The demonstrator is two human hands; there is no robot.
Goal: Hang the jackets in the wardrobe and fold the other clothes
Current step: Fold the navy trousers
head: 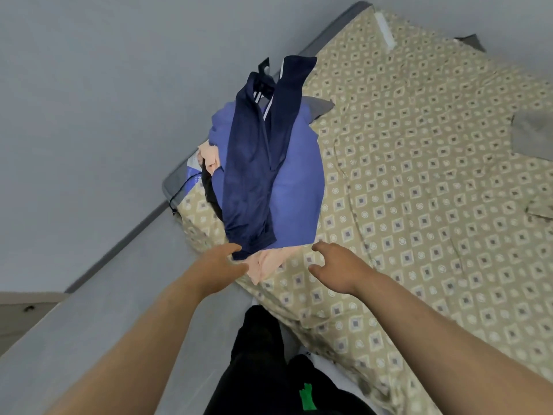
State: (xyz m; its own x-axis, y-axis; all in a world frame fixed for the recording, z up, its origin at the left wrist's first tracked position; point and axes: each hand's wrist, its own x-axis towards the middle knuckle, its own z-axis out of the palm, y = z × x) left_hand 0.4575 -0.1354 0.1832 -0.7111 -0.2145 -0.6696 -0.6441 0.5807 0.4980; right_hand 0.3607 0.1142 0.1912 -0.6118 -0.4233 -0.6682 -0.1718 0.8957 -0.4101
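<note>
A pile of clothes lies at the bed's near-left corner. On top is a dark navy jacket [257,163] with white stripes, on a black hanger [264,70]. Under it lies a periwinkle-blue garment [299,187], and a peach garment [266,263] sticks out at the near end. My left hand [223,266] touches the jacket's lower hem, with finger and thumb at the hem's corner. My right hand [335,266] hovers just right of the pile with fingers spread and loosely curled, holding nothing.
The bed [419,175] has a beige sheet with a diamond pattern. A grey garment [532,133] lies at its far right edge. A grey wall runs along the left. A black cord [179,193] hangs at the mattress corner. My dark trousers [263,354] are below.
</note>
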